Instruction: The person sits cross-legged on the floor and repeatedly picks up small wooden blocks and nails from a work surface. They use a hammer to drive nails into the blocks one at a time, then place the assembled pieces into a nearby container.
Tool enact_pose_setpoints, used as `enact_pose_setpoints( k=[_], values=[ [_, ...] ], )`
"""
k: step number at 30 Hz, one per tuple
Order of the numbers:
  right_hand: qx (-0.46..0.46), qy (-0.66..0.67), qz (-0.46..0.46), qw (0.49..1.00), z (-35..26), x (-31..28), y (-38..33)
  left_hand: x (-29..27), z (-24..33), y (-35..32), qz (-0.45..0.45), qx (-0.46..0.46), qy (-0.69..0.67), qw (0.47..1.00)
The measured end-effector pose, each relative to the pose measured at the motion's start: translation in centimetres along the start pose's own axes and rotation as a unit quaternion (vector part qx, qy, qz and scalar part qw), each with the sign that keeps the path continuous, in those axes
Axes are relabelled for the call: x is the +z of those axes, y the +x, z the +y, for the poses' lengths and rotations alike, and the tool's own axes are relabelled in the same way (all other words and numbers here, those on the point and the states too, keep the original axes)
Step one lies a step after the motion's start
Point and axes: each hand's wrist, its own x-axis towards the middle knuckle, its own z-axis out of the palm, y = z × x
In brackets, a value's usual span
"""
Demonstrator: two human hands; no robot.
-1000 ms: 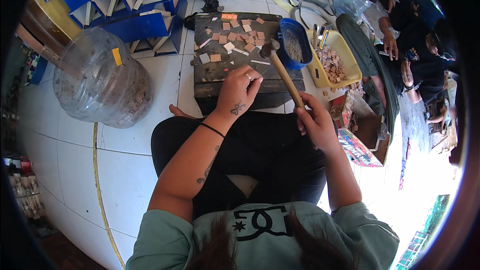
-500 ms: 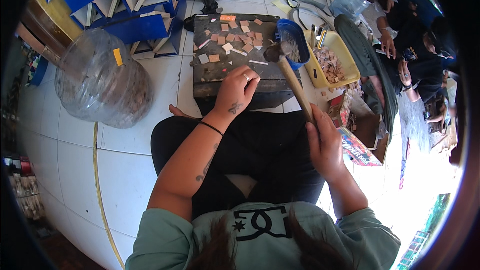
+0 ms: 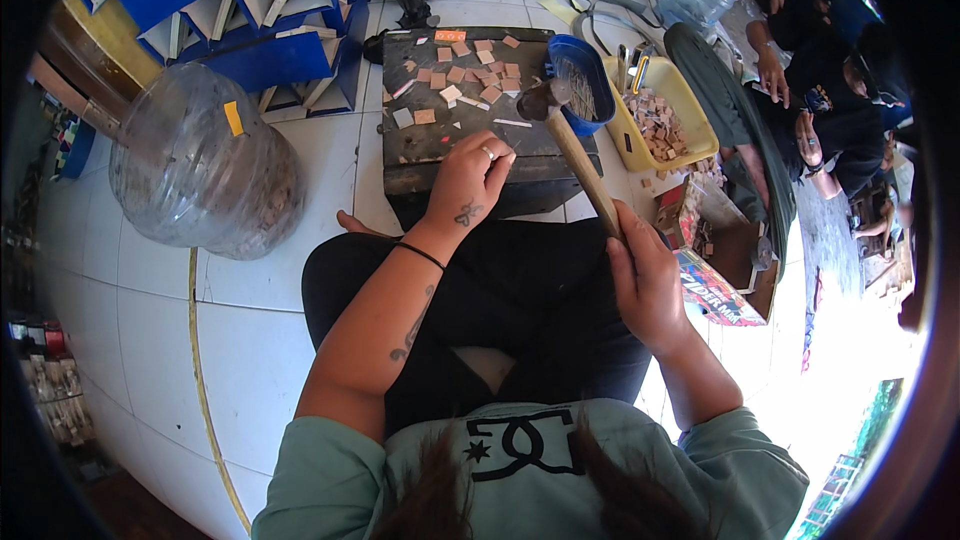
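Wooden hammer (image 3: 580,155) gripped, blue tub (image 3: 583,80) beside

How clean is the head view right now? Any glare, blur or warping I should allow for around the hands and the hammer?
Head view: the lower right is blown out by daylight; fisheye bends the floor tiles toward a dark rim; the left hand on the dark work block is sharp; the hammer in the right hand looks slightly soft at its head.
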Motion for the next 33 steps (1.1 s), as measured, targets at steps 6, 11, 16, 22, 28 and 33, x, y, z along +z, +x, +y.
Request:
enact_pose_setpoints(
  k=[6,11,16,22,28,33],
  values=[
    [0.092,0.057,-0.078,0.991,2.3,0.9,0.3,-0.1,-0.2,0.0,-0.005,0.009,0.018,1.000],
    [0.037,-0.063,-0.005,0.997,5.2,3.4,2.6,-0.4,0.2,0.0,-0.017,-0.011,0.028,0.999],
    [0.132,-0.170,-0.023,0.976,6.2,6.3,4.7,-1.9,1.4,0.1,-0.050,-0.061,0.014,0.997],
    [-0.030,0.116,0.068,0.990,4.0,6.5,6.4,-2.3,3.4,0.0,-0.082,-0.082,-0.022,0.993],
    [0.028,0.229,0.012,0.973,2.5,7.4,9.0,-2.5,3.9,0.2,-0.083,-0.036,-0.003,0.996],
    [0.041,0.361,0.016,0.932,2.2,7.4,9.4,-2.5,3.9,0.0,-0.154,-0.242,-0.301,0.910]
  ],
)
